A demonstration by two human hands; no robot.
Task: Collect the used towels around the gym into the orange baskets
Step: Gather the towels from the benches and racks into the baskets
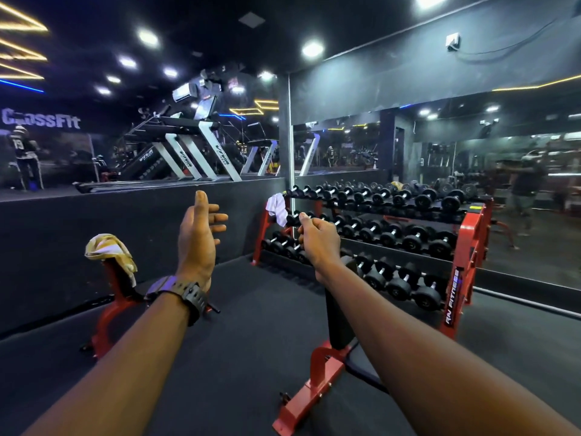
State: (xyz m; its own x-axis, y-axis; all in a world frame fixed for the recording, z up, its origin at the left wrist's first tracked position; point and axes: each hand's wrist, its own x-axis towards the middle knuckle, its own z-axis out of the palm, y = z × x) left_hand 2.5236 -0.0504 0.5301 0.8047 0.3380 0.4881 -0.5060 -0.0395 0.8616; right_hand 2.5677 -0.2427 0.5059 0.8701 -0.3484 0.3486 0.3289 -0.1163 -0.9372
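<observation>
At the left end of the dumbbell rack's (465, 247) top shelf, a white towel (277, 209) hung draped over the outermost dumbbells, its loose end drooping down toward the middle shelf. A second, yellow-and-white towel (108, 250) sat bunched on the top of a red bench frame (110, 306) near the low black wall (94, 234) on the left. No orange basket was in view.

Both arms were stretched forward. The left hand (199, 234), a dark watch (185, 294) on its wrist, was spread with fingers straight and held nothing. The right hand (317, 237) was loosely curled; whether anything lay inside it could not be told, though it seemed empty and was still apart from the white towel, just below and right of it in the picture.

Both towels looked light, soft and limp, so they would sag and trail rather than keep any shape. The white one was probably best taken at the bunched part on top of the dumbbells and lifted straight up, so the hanging end would not snag on a handle. The yellow one could be gathered in a full handful at its crumpled crown. Neither seemed fragile or slippery; used cloth might have been damp and slightly heavier than it appeared.
</observation>
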